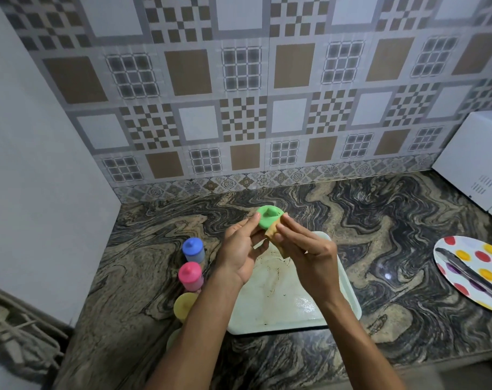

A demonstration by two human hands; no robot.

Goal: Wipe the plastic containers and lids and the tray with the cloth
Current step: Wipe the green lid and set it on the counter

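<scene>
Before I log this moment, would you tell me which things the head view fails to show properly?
- Tan cloth: mostly covered by the right hand.
- Round green plastic lid: underside faces away; left hand hides its near edge.
- Yellow-lidded container: left forearm covers its right side.
- Pale container below it: mostly hidden by that forearm.
- White tray: both arms cover parts.

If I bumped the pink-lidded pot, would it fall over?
Probably fairly easily: the pink-lidded pot stands upright, taller than wide, so a knock near its lid may tip it. Being round, it could then roll on the glossy counter. It looks plastic, so likely light.
</scene>
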